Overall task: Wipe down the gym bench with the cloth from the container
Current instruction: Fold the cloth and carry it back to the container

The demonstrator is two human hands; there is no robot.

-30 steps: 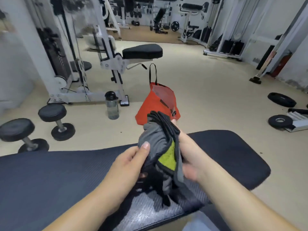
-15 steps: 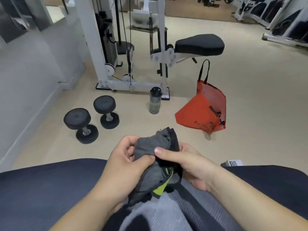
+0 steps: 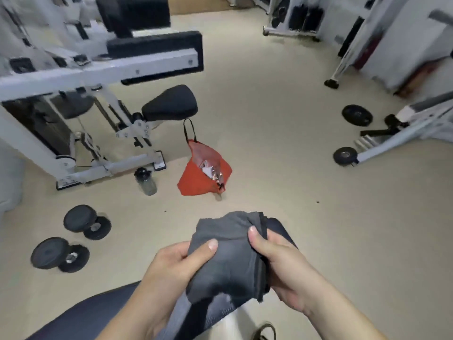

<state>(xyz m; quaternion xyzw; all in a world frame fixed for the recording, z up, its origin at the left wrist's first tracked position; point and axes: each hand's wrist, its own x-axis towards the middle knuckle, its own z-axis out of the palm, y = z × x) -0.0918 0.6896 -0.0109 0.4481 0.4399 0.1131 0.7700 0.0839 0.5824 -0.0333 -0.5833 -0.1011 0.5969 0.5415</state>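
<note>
Bench pad [image 3: 81, 317] dark, fine-textured, cut off at bottom edge under my forearms. White steel machine frame [image 3: 98, 69] upper left, smeared by blur. Red tote bag [image 3: 196, 177] slumped on beige floor, mouth open, contents unreadable. Grey cloth [image 3: 228, 256] soft, bunched, dark hem on its right side, held up above floor. Left hand [image 3: 176, 268] closed, thumb pinching cloth; right hand [image 3: 279, 261] gripping hem, fingers hidden behind fabric.
</note>
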